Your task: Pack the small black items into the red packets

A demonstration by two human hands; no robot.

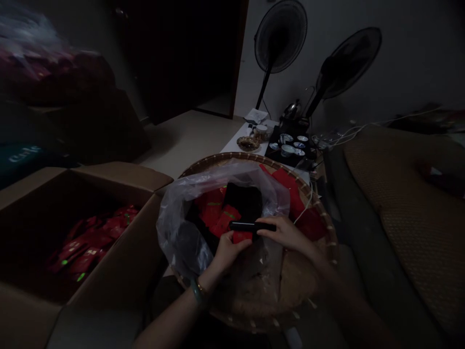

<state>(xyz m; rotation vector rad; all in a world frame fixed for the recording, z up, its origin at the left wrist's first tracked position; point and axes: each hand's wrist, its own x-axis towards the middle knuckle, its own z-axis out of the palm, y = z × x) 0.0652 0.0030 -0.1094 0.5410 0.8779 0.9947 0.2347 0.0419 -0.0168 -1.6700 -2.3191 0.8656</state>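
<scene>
My right hand [279, 231] is closed around a slim black bar-shaped tool [247, 226], held level; its exact kind is too dark to make out. Just below that tool, my left hand [228, 249] pinches a small red packet [242, 237], whose upper edge meets or lies behind the bar. Both hands are over an open clear plastic bag [178, 242] spread on a round woven bamboo tray [250, 322]. Inside the bag lie more red packets [210, 206] with greenish marks, beside dark contents [243, 201]. A bracelet circles my left wrist.
At left stands an open cardboard box [109, 252] with many red packets [98, 237]. Red pieces [290, 186] lie on the tray's right side, near a thin white cable [307, 203]. Beyond are cups [288, 150] and two fans [281, 36]; a woven-mat seat [407, 194] is at right.
</scene>
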